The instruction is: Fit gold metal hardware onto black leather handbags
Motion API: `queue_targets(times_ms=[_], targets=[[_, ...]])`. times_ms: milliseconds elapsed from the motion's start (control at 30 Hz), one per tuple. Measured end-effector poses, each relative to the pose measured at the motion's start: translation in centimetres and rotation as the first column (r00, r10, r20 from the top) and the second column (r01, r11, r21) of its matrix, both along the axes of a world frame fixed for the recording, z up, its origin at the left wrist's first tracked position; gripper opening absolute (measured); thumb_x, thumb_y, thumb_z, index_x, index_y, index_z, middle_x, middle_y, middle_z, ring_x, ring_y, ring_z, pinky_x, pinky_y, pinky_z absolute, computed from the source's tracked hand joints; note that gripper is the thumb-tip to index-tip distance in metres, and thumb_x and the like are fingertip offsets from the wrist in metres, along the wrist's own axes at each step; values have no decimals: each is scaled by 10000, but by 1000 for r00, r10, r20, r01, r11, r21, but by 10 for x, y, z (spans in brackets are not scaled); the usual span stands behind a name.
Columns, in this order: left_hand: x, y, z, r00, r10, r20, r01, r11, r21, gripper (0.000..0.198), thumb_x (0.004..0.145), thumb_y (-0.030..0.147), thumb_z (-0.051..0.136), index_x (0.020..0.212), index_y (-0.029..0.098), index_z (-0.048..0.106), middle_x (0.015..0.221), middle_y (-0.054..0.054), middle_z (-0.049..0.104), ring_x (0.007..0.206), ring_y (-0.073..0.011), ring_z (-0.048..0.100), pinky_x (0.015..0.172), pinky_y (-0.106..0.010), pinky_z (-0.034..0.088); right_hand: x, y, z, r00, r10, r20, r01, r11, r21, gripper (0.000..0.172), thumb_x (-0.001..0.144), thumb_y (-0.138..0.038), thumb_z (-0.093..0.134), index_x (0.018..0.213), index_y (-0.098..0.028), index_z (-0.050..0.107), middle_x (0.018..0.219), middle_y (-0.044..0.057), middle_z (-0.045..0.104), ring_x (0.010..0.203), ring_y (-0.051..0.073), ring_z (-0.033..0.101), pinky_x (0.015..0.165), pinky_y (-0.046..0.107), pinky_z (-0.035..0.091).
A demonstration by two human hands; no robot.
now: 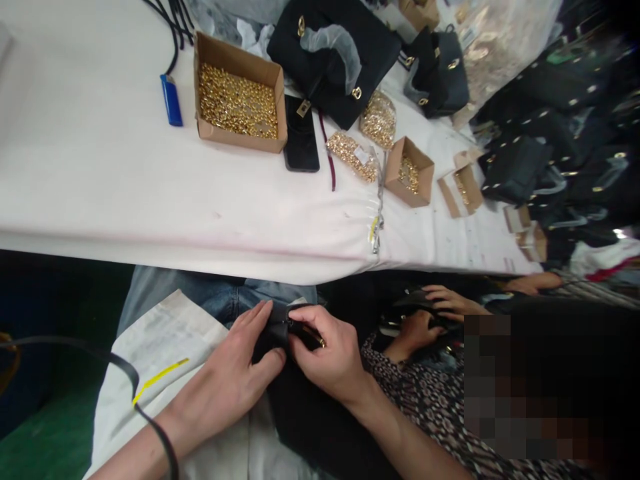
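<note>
A black handbag [320, 423] lies across my lap, over a white cloth [150, 333]. My left hand [240, 373] is closed round its upper edge, fingers on top and thumb on the near side. My right hand [327, 350] pinches the same edge just to the right, thumb and forefinger drawn together. A slim gold-coloured fitting [317, 338] shows beneath the right fingers; its exact kind is hard to make out.
On the white table [125, 180] stand a cardboard box [240, 141] of gold studs, a phone [302, 150], a blue lighter [171, 101] and bags of hardware [353, 155]. A finished-looking black handbag [330, 53] lies behind. To my right, a co-worker's hands [417, 333] handle another black item.
</note>
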State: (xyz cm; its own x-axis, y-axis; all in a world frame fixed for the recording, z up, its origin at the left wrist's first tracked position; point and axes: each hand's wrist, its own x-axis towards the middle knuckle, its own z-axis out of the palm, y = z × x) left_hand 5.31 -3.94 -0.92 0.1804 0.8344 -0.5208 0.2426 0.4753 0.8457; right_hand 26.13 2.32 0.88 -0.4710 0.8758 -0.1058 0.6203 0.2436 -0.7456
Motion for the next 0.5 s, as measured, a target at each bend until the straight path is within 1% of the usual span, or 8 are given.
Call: queue_targets(times_ms=[67, 133, 233, 300, 367, 400, 467, 500], targets=[[1, -1, 1, 1000, 13, 10, -12, 1000, -28, 765, 1022, 426, 610, 1735, 181, 475, 1805, -126, 441, 1689, -365, 397, 1421, -598, 279, 0, 1, 3, 1000, -29, -12, 28, 997, -74, 262, 903, -151, 751, 1150, -240, 748, 1021, 39, 821, 885, 204, 799, 839, 308, 648], [2, -3, 2, 999, 38, 18, -37, 997, -63, 799, 1018, 503, 640, 1737, 199, 474, 1803, -135, 443, 1686, -382, 400, 1411, -623, 291, 1, 3, 8, 997, -75, -34, 67, 976, -208, 246, 886, -153, 767, 1119, -232, 751, 995, 30, 812, 872, 198, 789, 823, 295, 636], [3, -8, 2, 998, 66, 5, -65, 994, -85, 914, 963, 655, 721, 1738, 237, 475, 1811, -141, 427, 1689, -415, 382, 1391, -662, 311, 3, 10, 18, 989, -124, -78, 76, 888, -453, 224, 902, -206, 818, 1119, -216, 764, 1032, 32, 807, 941, 204, 782, 882, 296, 630], [3, -12, 2, 997, 67, -34, -68, 996, -60, 951, 929, 694, 756, 1727, 249, 493, 1819, -139, 414, 1690, -432, 375, 1382, -681, 321, 6, 15, 24, 986, -133, -103, 51, 818, -573, 228, 979, -315, 813, 1179, -210, 784, 1102, 47, 808, 1049, 224, 775, 970, 320, 620], [2, -14, 3, 995, 64, -81, -66, 998, -20, 913, 935, 681, 756, 1708, 257, 521, 1817, -134, 420, 1681, -435, 391, 1376, -683, 340, 10, 18, 28, 984, -135, -115, 27, 754, -656, 270, 1091, -436, 701, 1210, -217, 806, 1158, 55, 804, 1148, 242, 755, 1032, 341, 600], [2, -15, 4, 993, 64, -100, -64, 998, 0, 879, 947, 664, 747, 1697, 258, 535, 1810, -133, 432, 1675, -431, 403, 1374, -676, 353, 12, 19, 28, 985, -122, -118, 8, 728, -685, 321, 1131, -475, 634, 1182, -217, 819, 1159, 53, 803, 1158, 243, 746, 1035, 342, 594], [0, -15, 6, 991, 52, -120, -48, 998, 32, 801, 987, 613, 716, 1686, 260, 547, 1794, -126, 459, 1669, -408, 420, 1379, -646, 368, 14, 20, 27, 988, -70, -135, -51, 682, -730, 423, 1165, -516, 557, 1087, -206, 834, 1119, 50, 804, 1105, 234, 741, 994, 334, 595], [-1, -14, 9, 991, 38, -125, -33, 998, 45, 762, 1007, 579, 697, 1683, 260, 550, 1785, -120, 472, 1667, -390, 427, 1385, -625, 367, 14, 21, 25, 987, -41, -154, -88, 668, -739, 427, 1160, -518, 569, 1063, -201, 838, 1108, 49, 806, 1082, 229, 739, 981, 332, 595]])
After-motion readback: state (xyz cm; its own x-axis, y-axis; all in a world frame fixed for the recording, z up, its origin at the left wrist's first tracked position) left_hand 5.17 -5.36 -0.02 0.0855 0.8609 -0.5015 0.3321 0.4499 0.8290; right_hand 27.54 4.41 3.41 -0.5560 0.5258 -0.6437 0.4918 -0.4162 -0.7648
